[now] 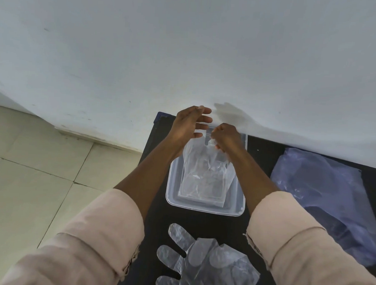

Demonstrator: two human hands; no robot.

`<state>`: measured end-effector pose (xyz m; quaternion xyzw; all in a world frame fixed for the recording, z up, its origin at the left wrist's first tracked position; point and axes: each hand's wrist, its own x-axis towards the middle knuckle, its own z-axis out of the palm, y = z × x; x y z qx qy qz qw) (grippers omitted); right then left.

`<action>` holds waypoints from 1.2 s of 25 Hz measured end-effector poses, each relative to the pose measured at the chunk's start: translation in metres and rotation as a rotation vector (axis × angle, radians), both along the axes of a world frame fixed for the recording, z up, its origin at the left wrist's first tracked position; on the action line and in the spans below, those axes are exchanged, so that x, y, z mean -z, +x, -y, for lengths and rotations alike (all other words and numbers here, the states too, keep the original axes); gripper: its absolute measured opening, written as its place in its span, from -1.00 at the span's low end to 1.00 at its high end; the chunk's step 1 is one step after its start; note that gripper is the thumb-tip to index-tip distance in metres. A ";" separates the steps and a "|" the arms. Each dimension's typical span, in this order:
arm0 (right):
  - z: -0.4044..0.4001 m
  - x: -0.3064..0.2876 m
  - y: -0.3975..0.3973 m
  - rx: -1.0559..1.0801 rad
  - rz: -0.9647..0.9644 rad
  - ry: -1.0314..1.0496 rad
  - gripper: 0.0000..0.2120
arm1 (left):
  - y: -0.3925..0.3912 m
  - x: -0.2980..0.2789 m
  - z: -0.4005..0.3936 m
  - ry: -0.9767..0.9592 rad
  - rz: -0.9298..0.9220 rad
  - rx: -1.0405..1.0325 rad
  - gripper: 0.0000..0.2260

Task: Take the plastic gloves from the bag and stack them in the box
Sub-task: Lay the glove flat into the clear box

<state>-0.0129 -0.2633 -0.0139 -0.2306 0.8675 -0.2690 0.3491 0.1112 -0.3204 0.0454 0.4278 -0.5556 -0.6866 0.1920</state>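
Holding a see-through plastic glove (205, 171) over the box (171, 197), the person has both hands up near the wall (187, 45). The right hand (226, 137) is closed and pinches the top of the glove, while the left hand (192, 123) is spread, fingers apart, just beside it and maybe brushing the edge; I cannot tell if it really touches. The glove hangs down so its bottom end lies in the box, which sits on the dark surface (262, 154). More gloves (199, 261) lie flat on the surface close to the person, and a bluish bag (327, 191) sits to the right of the box. I think a glove like this is very light, thin and floppy. It will bend, crinkle and fold over by itself, and a little puff of air could push it. It looks smooth and slippery too, so it could slide out of loose fingers or stick to the skin. It is not hard to break, but a sharp pull might stretch or tear it. The best spot to hold is probably the open cuff end, one pinch at each corner, so it hangs straight and can be laid down flat.
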 end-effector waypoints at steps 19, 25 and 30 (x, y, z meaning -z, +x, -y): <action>-0.011 0.010 -0.003 0.212 0.209 -0.151 -0.79 | 0.001 0.005 0.002 -0.015 0.001 -0.007 -0.72; -0.003 0.000 -0.007 0.462 0.543 -0.302 -0.67 | 0.009 0.004 0.002 -0.003 -0.019 -0.023 -0.75; -0.002 0.003 -0.008 0.419 0.388 -0.213 -0.70 | 0.010 0.006 0.004 -0.021 -0.032 -0.014 -0.76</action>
